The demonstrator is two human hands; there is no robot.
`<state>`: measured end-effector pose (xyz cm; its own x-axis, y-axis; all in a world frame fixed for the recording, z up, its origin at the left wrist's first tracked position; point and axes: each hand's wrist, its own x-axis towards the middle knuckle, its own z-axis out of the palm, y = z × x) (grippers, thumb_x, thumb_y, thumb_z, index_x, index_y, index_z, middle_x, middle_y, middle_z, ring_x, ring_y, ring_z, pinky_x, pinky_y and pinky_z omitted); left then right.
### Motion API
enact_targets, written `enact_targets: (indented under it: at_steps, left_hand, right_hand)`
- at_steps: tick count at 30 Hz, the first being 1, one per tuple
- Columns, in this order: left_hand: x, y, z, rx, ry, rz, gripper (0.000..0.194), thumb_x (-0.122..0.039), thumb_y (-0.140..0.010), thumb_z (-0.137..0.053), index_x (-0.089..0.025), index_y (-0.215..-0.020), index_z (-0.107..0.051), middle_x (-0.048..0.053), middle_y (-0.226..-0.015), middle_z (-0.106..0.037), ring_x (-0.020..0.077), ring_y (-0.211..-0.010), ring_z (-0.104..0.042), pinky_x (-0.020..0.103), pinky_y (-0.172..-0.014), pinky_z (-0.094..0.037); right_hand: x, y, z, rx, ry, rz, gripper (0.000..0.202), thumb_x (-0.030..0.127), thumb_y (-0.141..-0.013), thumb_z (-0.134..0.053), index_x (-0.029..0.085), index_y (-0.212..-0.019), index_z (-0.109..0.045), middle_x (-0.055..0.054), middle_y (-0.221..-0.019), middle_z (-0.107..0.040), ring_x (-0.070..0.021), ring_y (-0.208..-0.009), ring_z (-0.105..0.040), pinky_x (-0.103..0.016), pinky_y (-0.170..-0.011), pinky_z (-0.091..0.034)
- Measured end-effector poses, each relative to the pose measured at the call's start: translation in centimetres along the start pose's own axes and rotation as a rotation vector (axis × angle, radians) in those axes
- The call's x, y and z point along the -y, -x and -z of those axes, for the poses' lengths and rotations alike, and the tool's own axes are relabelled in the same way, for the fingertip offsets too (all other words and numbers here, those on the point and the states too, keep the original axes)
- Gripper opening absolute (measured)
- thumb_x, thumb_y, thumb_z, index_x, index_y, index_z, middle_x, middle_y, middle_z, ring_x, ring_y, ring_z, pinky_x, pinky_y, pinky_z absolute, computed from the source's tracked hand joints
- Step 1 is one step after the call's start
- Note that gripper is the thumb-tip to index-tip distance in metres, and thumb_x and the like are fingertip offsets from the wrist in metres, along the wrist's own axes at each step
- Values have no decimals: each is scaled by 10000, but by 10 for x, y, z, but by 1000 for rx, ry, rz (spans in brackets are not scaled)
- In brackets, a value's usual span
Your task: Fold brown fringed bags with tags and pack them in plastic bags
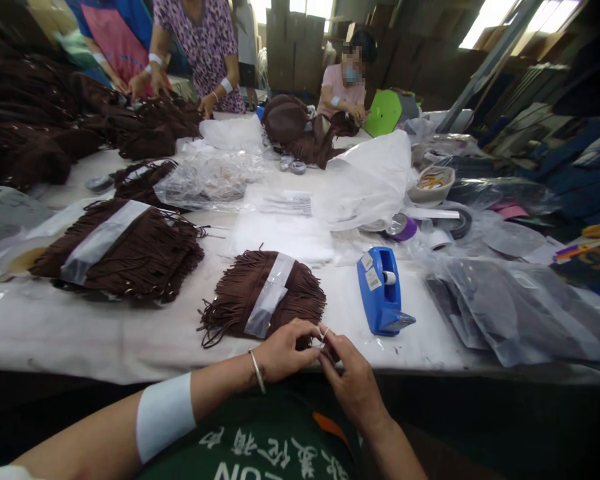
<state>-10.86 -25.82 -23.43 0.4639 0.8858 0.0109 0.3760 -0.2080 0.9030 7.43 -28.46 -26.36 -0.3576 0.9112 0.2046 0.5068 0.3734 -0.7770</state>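
My left hand (289, 348) is closed in a pinch at the table's front edge, its fingertips meeting those of my right hand (347, 363). Something small and pale shows between the fingertips, too small to name. Just behind my hands lies a dark brown fringed bundle (240, 287) with a whitish strip (271, 293) wrapped across it. To its left rests a larger fringed bundle (145, 260), banded by a similar strip (105, 240). A blue tape dispenser (375, 293) stands to the right of my hands.
Plastic bags (535, 307) cover the right side. A purple tape roll (403, 227) and a small bin (431, 183) with yellow-handled tools lie behind them. Clear wrapping (215, 177) and brown fringed goods (150, 127) fill the back left. Several people work across the table.
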Motion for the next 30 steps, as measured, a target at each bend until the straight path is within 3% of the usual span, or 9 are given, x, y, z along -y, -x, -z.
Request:
enact_targets:
  at_steps: [4,7,11,15,18,20,22,27,30]
  left_hand:
    - [-1,1,-4,-119,124,125,161,-290,-799,-646,-154,-714,-642,27,-826,-672,169,-835,-584,267,-786,-442]
    - [-2,5,7,-197,2,49,105,-256,-797,-649,-160,-755,-655,35,-841,-673,174,-870,-577,288,-829,-439]
    - [14,21,52,-331,-256,-126,158,-235,-820,-616,-183,-966,-649,68,-1028,-649,205,-1026,-541,374,-965,-402]
    - [63,37,107,-584,-472,-7,253,-277,-854,-542,-181,-1076,-615,97,-1175,-597,243,-1148,-490,449,-1035,-352]
    - [101,42,130,-634,-443,243,408,-347,-814,-564,-153,-1173,-559,126,-1220,-585,279,-1165,-504,476,-1044,-350]
    - [118,43,131,-634,-394,339,488,-382,-810,-552,-135,-1228,-514,142,-1202,-602,282,-1133,-544,468,-1015,-393]
    - [127,45,123,-654,-311,368,543,-400,-813,-535,-115,-1270,-472,151,-1214,-598,268,-1131,-560,434,-1003,-419]
    - [132,69,103,-668,-7,469,643,-424,-763,-579,-105,-1302,-433,162,-1297,-544,276,-1192,-525,411,-1022,-413]
    - [123,86,109,-618,-174,484,669,-423,-799,-557,-107,-1360,-374,176,-1270,-561,299,-1169,-538,456,-991,-428]
  right_hand:
    - [3,10,0,7,58,10,368,223,-904,-477,243,-1270,-499,-51,-924,-614,-182,-851,-595,-331,-772,-511]
    - [11,11,14,-62,40,-22,226,257,-889,-521,243,-1097,-606,-32,-898,-625,-166,-832,-601,-291,-748,-506]
    - [34,-1,43,-385,108,-108,163,309,-852,-582,215,-966,-649,-37,-920,-626,-172,-849,-588,-286,-761,-482]
    - [55,-32,32,-582,217,59,187,238,-843,-594,212,-1021,-647,-45,-920,-614,-168,-844,-578,-323,-820,-464]
    - [57,-56,-9,-312,237,246,330,260,-855,-583,241,-1184,-585,-59,-976,-626,-188,-904,-586,-356,-844,-490]
    - [49,-65,-37,-100,248,276,458,345,-862,-571,250,-1302,-492,-86,-1142,-602,-228,-1058,-555,-409,-915,-478]
    - [34,-69,-54,-43,247,235,514,387,-887,-515,245,-1370,-406,-96,-1318,-511,-260,-1240,-441,-472,-1013,-412]
    - [-11,-70,-57,7,232,-3,506,376,-941,-380,226,-1420,-313,-85,-1483,-334,-255,-1381,-257,-532,-1094,-300]
    - [-15,-77,-50,71,252,-51,487,399,-939,-377,237,-1398,-361,-74,-1497,-308,-255,-1377,-274,-529,-1098,-292]
